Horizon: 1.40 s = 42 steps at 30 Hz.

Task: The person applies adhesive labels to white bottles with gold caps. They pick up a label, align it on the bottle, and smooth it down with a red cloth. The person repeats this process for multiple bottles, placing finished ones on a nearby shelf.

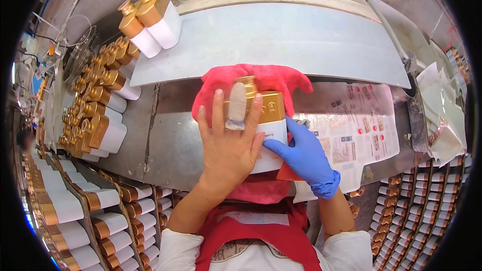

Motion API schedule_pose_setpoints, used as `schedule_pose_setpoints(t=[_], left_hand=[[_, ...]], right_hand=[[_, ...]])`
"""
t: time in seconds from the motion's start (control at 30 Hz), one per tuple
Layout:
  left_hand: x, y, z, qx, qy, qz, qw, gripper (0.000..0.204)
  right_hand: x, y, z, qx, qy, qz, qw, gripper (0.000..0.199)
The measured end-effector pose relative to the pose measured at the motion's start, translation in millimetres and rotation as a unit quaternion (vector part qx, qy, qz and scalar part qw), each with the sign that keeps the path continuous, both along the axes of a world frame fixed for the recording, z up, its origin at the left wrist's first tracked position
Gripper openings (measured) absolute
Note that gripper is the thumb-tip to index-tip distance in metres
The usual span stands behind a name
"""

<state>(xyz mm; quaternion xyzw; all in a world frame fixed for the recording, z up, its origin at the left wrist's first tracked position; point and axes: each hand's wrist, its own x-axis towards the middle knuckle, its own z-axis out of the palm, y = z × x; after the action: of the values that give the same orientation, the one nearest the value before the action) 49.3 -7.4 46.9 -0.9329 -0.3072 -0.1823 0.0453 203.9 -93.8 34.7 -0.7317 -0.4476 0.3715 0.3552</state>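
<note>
A white bottle with a gold shoulder and neck [273,133] lies on a pink-red cloth [296,81] in front of me. My left hand [228,145] is bare, its fingers stretched out flat over the bottle's left side and face. A pale fabric finger cot [236,106] covers its middle finger. My right hand [307,158], in a blue glove, grips the bottle's lower right side, thumb on the front; its other fingers are partly hidden. Under this hand shows a flat orange-red piece [288,173] whose kind I cannot make out.
Two similar bottles [159,20] stand on the pale board [291,35] at the back left. Many more bottles [100,105] crowd the table's left side. A printed sheet [356,135] lies right. Racks of bottles [108,223] flank me below.
</note>
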Motion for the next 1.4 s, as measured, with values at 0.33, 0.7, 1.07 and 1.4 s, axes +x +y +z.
schedule_pose_setpoints(t=[0.33,0.7,1.07,1.4], left_hand=[[1.6,1.0,-0.3,-0.025,-0.012,0.024,0.999,0.058],[-6.8,2.9,-0.2,-0.064,-0.038,0.008,0.997,0.063],[-6.2,-4.1,-3.7,-0.042,-0.028,0.018,0.999,0.063],[-44.6,22.2,-19.6,-0.211,-0.272,0.026,0.938,0.060]], right_hand=[[-4.6,-5.0,2.0,0.001,-0.013,-0.048,0.999,0.066],[1.1,-9.0,-6.3,0.018,0.056,-0.006,0.998,0.070],[3.3,-11.6,1.7,-0.036,0.030,0.030,0.998,0.072],[10.0,-7.9,-1.4,-0.007,0.108,-0.016,0.994,0.065]])
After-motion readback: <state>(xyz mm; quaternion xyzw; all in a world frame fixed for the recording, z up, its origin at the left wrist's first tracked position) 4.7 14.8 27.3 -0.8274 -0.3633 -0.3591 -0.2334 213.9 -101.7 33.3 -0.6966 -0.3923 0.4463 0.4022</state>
